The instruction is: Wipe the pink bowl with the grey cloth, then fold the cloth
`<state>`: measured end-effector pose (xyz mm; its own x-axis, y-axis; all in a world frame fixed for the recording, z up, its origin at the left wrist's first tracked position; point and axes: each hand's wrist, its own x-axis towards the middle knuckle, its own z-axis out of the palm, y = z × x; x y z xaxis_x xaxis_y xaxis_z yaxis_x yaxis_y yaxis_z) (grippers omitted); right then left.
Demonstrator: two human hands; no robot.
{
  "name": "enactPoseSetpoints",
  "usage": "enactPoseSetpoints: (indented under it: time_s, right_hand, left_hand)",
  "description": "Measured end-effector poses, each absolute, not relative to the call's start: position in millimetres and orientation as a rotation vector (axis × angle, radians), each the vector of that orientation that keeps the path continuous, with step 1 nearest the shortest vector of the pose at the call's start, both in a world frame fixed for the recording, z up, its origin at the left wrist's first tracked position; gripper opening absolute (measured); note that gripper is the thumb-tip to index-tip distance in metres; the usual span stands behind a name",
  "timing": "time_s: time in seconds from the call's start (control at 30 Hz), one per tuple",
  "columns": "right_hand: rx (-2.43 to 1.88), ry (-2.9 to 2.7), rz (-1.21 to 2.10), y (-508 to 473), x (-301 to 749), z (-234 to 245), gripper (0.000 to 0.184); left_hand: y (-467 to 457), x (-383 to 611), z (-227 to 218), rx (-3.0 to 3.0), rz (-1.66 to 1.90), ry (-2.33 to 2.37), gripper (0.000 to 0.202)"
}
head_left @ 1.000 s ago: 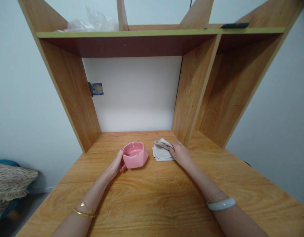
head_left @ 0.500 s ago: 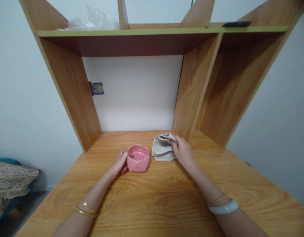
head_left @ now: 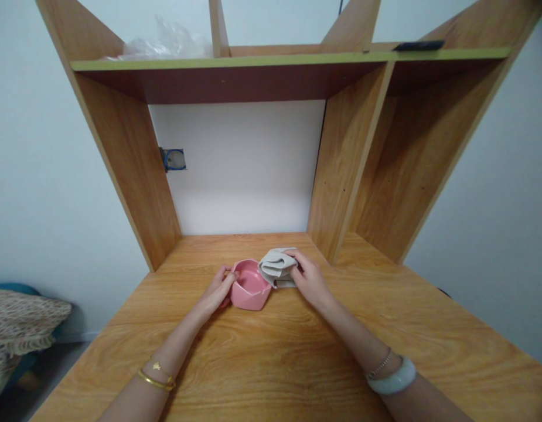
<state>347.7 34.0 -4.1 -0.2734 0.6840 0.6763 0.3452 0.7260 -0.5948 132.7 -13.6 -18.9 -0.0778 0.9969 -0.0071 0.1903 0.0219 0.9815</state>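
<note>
A pink, many-sided ashtray [head_left: 251, 297] with notches in its rim is on the wooden desk, slightly tilted. My left hand [head_left: 218, 290] grips its left side, the thumb over the rim and the fingers outside. A folded light grey cloth [head_left: 275, 264] is pinched in my right hand [head_left: 309, 278]. The cloth's left end overlaps the ashtray's right rim; whether it presses on the rim I cannot tell. Part of the ashtray's right inner wall is hidden behind the cloth.
The wooden desk [head_left: 271, 363] has a hutch with side panels and a shelf [head_left: 235, 61]. Clear plastic film [head_left: 165, 44] and a flat black object [head_left: 418, 45] lie on that shelf. An open wall socket box [head_left: 174, 159] shows blue wire. A woven cover [head_left: 24, 319] hangs at far left.
My right hand has carried the cloth left, from beside the ashtray to its right rim. The ashtray has shifted slightly right and tilted in my left hand.
</note>
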Motion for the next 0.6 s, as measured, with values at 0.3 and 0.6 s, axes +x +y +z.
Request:
enactPoseSetpoints:
  time_s: [0.3,0.6]
  right_hand:
    - [-0.716,-2.047,0.426,20,333,-4,0.034]
    - [-0.807,-2.083,0.445,16,329,-4,0.016]
  left_hand:
    - [-13,135,-16,1.581,1.283,1.482,0.034]
    - [-18,140,-12,1.732,1.283,1.520,0.034]
